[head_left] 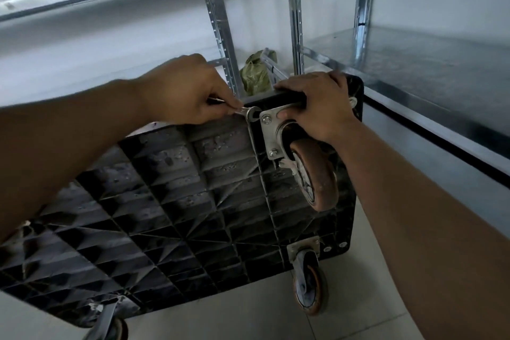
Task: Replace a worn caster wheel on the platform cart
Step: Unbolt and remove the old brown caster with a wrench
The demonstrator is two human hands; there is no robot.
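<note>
Platform cart [171, 201], tipped up on the tiled floor with its ribbed black underside toward the viewer. The main hazard is that the deck may swing or topple when torque is applied, since it seems steadied only by the right hand [317, 102], which grips the far edge with fingers curled over it and the thumb on the plate. Worn caster wheel [317, 174], at the far right corner of the underside, has a scuffed brownish tread and a hub caked with pale grime. Once unfastened it could drop toward the floor. Two further casters [309, 292] [110, 326] sit along the near edge. Left hand [182, 91] pinches the shank of a small open-ended wrench [249, 113]. Steel mounting plate [271, 130] lies bright and flat against the deck, left of the wheel. The wrench's jaw is just left of the plate's far bolt [266, 119] and appears unseated. A shallow or skewed bite would likely slip, rounding the hexagon and driving the knuckles into the ribs. A nearer bolt [273, 152] also shows; any others are hidden.
</note>
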